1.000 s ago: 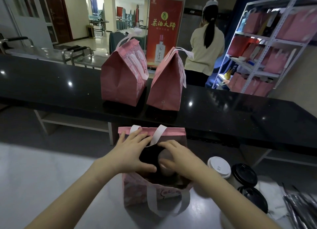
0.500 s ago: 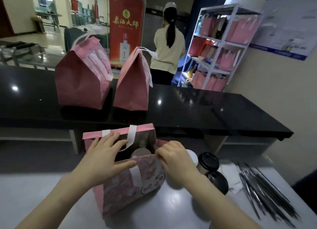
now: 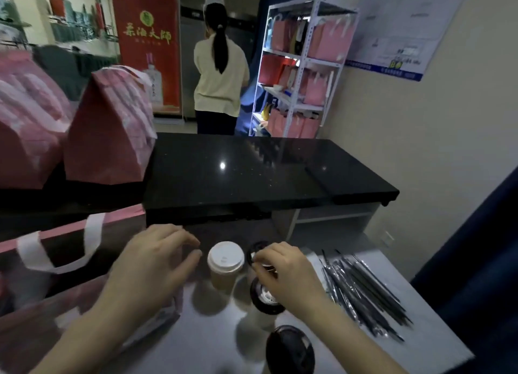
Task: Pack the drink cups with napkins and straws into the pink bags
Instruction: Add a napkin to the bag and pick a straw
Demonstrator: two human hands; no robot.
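Observation:
An open pink bag (image 3: 64,244) with white handles stands on the grey table at the left. My left hand (image 3: 152,264) hovers at the bag's right side with loosely curled fingers, holding nothing. A brown cup with a white lid (image 3: 225,264) stands between my hands. My right hand (image 3: 286,270) reaches over two black-lidded cups, its fingertips on the far black lid (image 3: 256,251) and above the near black-lidded cup (image 3: 266,300). Another black-lidded cup (image 3: 290,351) stands at the front. Black wrapped straws (image 3: 364,289) lie at the right.
Two closed pink bags (image 3: 109,132) sit on the black counter (image 3: 238,172) behind the table. A person in a cream top (image 3: 220,74) stands with their back turned by a white shelf (image 3: 301,68) of pink bags. The wall is close at the right.
My view swung right. Both hands left the pink bag's opening; the right hand moved over to the black-lidded cups and the left hand drifted to the bag's right side.

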